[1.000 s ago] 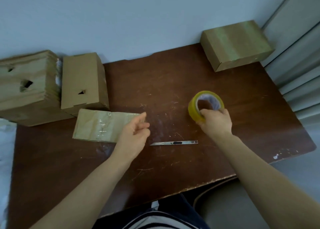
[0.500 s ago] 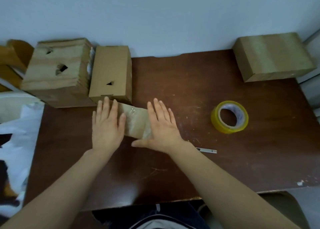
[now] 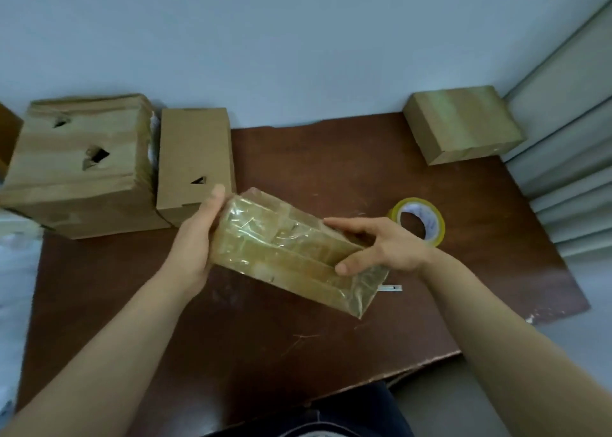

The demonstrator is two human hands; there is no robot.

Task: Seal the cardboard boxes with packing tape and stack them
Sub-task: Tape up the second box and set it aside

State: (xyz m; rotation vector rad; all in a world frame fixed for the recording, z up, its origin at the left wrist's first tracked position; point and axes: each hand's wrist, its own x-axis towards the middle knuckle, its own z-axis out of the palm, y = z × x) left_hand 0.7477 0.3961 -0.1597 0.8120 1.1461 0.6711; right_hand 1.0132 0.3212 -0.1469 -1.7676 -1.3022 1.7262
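Note:
A small flat cardboard box (image 3: 284, 248) wrapped in shiny clear tape is lifted and tilted above the middle of the brown table (image 3: 231, 337). My left hand (image 3: 195, 241) holds its left end, thumb up along the edge. My right hand (image 3: 381, 244) grips its right end, fingers over the top and thumb on the near face. A yellow roll of packing tape (image 3: 419, 220) lies on the table just behind my right hand. A metal cutter blade (image 3: 392, 288) peeks out under the box's right corner.
A large taped box (image 3: 76, 165) with torn holes and a plain narrow box (image 3: 195, 158) stand at the back left. Another taped box (image 3: 463, 122) sits at the back right corner by grey slats (image 3: 569, 172). A pale wall runs behind.
Both hands lay flat on the small box on the table half a second ago; now they grip its ends and have raised and tilted it. A second ago my right hand let go of the tape roll.

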